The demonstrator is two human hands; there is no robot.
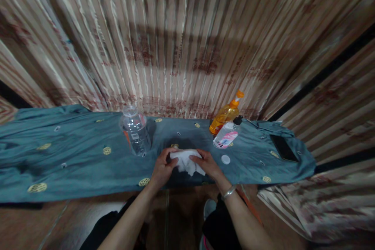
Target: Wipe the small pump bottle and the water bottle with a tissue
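A crumpled white cloth lies at the near edge of a table covered by a blue-grey patterned cloth. My left hand grips its left side. My right hand presses on its right side, with a bracelet on that wrist. Both hands sit close together over the table's front edge.
A clear plastic water bottle stands left of my hands. An orange pump bottle and a small clear bottle with a pink label stand to the right, with a white cap near them. A dark phone lies far right. Striped curtains hang behind.
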